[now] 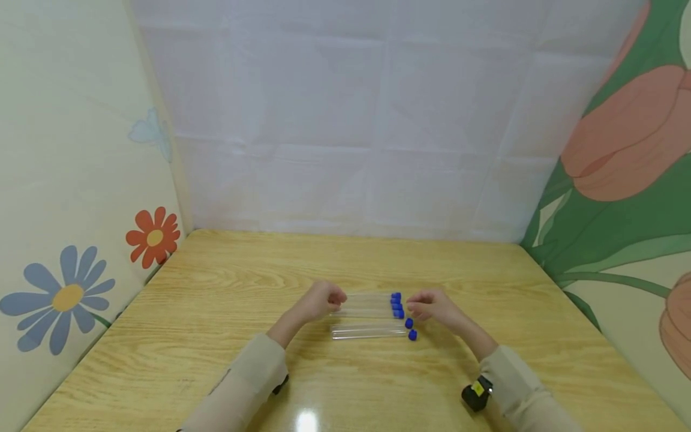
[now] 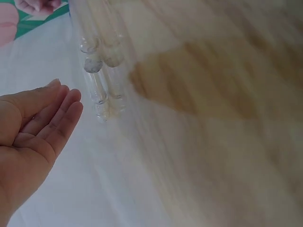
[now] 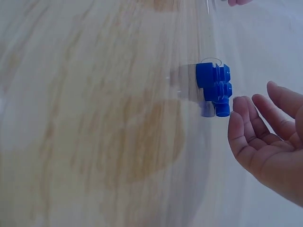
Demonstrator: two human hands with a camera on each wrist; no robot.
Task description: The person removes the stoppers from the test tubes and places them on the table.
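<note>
Glare (image 1: 306, 420) lay on the wood-grained bench (image 1: 162, 336) at its near side. Just beyond it, pale beige sleeves (image 1: 259, 366) reached inward from both sides, a black device with a yellow patch (image 1: 476, 394) at the right wrist and part of another dark object (image 1: 281, 384) showing below the left cuff.

Farther in, clear tubes (image 1: 367, 331) lay flat on the bench, side by side and crosswise to the person. Off their right ends sat two loose blue caps (image 1: 412, 335), one nearer the person than the other.

Behind these lay a second group of clear tubes (image 1: 367, 305), also flat, with four blue caps (image 1: 396, 306) lined up along its right end. The left hand (image 1: 320, 302) hovered by that group's left ends, empty, its fingers lightly bent and drawn together, the thumb close against them. The right hand (image 1: 434, 306), likewise empty, had its fingers loosely curved and the thumb apart, the fingertips just beside the lined-up caps.

Patterned side panels framed the bench: a blue flower (image 1: 67, 298), then an orange one (image 1: 154, 237) on the left, pink tulips (image 1: 626, 138) on the right. Creased white cloth (image 1: 345, 120) hung along the far edge.
</note>
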